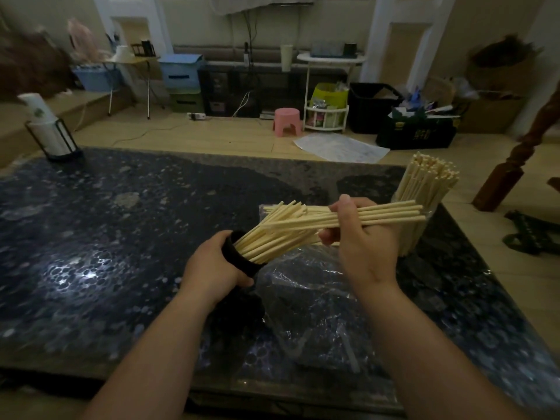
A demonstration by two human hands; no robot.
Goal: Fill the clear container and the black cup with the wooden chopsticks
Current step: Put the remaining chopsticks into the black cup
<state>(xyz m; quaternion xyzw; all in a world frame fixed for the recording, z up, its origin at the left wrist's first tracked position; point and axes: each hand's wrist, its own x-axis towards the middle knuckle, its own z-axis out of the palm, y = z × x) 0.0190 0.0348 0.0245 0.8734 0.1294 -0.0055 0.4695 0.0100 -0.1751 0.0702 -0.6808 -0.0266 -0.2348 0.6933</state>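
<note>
The left hand (212,265) is wrapped tight around the tipped round black cup (242,257). At two o'clock, the right hand (360,237) pinches a bunch of thin pale wooden chopsticks (391,214). Best to line the tips up with the cup's mouth, then slide them in slowly.

Black cup (242,257) half hidden by left hand (212,268)

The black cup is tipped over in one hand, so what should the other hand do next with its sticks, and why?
Probably slide the bunch of wooden chopsticks in the right hand into the mouth of the black cup. The left hand holds the cup tilted toward it, already partly filled, and the clear container behind looks packed full.
</note>
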